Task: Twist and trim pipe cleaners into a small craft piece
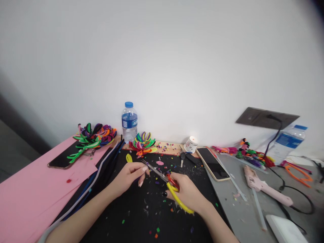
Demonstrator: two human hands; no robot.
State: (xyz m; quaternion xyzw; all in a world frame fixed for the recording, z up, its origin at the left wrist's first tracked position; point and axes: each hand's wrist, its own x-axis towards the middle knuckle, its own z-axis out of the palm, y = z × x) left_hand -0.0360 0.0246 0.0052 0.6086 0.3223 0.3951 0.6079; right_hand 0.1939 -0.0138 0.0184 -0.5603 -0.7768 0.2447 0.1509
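Gripping red-handled steel scissors over a flat black mat are my right fingers; whether my left fingers pinch anything, I cannot tell. Beyond, a clear blue-capped plastic bottle holds colourless liquid.

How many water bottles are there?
2. One bottle stands against the wall, between the big colourful bunch and the smaller bunch. The other bottle is at the far right, near the dark wall plate.

right hand: holds scissors | left hand: at blade tips | scraps: on black mat
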